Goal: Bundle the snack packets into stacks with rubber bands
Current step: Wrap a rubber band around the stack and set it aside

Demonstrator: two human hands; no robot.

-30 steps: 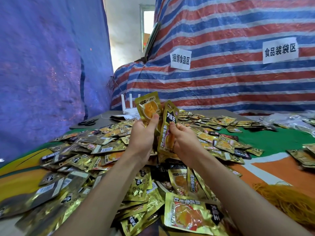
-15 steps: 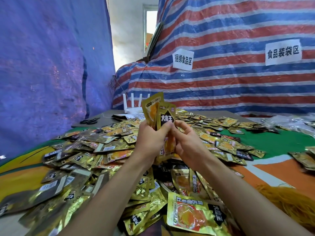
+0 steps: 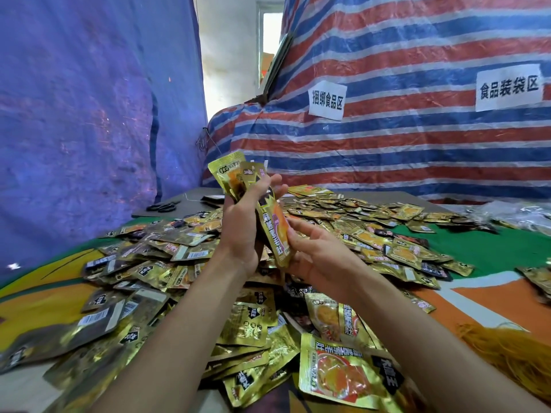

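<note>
The left hand [image 3: 241, 231] is clasping upright snack packets [image 3: 272, 223]; the right hand [image 3: 323, 256], just beside it, is touching them with loosened fingers.

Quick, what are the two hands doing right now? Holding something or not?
Left hand: fingers curled round a stack of snack packets.
Right hand: open, fingers relaxed, just touching the stack's lower end.

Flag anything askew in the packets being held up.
One packet is askew: it slants down toward the right hand with its lower end sticking out, while the other held packets stand upright together in the left hand.
</note>
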